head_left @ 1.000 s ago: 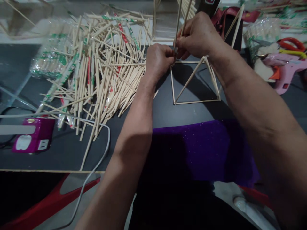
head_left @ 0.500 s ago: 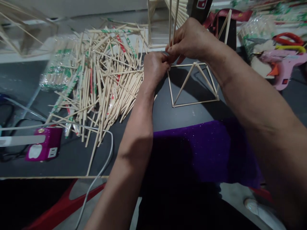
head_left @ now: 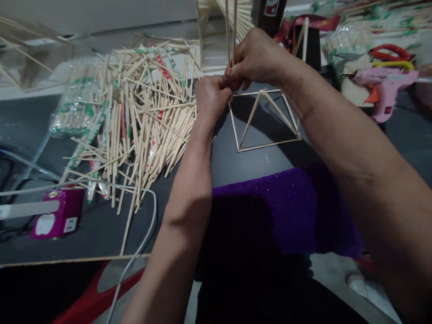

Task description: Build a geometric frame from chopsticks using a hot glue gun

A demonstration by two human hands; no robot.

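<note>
A square frame of wooden chopsticks (head_left: 270, 145) lies on the dark table, with two slanted chopsticks meeting in a peak on its right side. At its far left corner my left hand (head_left: 212, 94) is closed, thumb and fingers pinching low at the joint. My right hand (head_left: 258, 56) is just above and beside it, fingers closed around the lower ends of two upright chopsticks (head_left: 234, 27). The fingertips of both hands nearly touch, and they hide the joint itself.
Left of the frame lies a heap of loose chopsticks (head_left: 162, 121) beside wrapped packs (head_left: 76, 96). A pink glue gun (head_left: 388, 87) and red-handled pliers (head_left: 389, 51) are at right. A purple power adapter (head_left: 59, 211) with a white cable sits front left; purple cloth (head_left: 290, 211) hangs over the front edge.
The whole view has shifted slightly, so things on the table appear a little further left. Both hands keep their grip at the same corner.
</note>
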